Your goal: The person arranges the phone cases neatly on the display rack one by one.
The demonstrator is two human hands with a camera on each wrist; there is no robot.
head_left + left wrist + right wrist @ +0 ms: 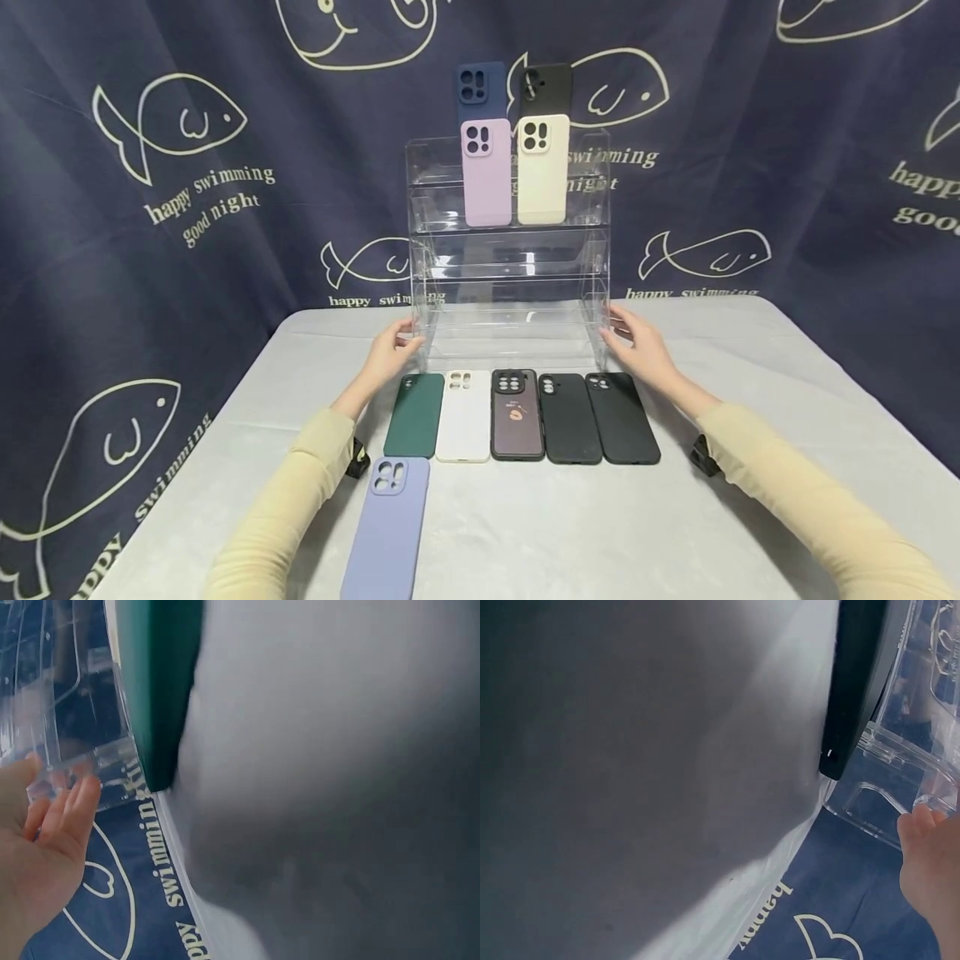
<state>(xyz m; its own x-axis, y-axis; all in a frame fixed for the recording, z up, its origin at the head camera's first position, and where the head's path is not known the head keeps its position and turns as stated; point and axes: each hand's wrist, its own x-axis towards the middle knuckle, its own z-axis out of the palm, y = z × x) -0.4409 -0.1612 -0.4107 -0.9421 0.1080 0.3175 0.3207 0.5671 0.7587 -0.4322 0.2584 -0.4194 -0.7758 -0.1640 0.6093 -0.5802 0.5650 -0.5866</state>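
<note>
A clear tiered display rack [517, 292] stands at the back of the table. My left hand [392, 350] holds its left side low down, thumb in front and fingers behind; the left wrist view shows that hand [56, 840] with fingertips at the clear panel. On the opposite side my right hand [637, 337] grips the rack's edge, and its fingers [922, 817] bend at the panel in the right wrist view. The upper tiers bear a blue phone case [491, 96], a black one [555, 92], a lilac one [487, 179] and a cream one [543, 183].
Before the rack lie a green case [415, 421], a white case [463, 421], a brown patterned case [517, 429] and two black cases [572, 425]. A periwinkle case [390, 533] lies nearer, at left. A dark fish-print curtain [225, 250] hangs behind the table [570, 533].
</note>
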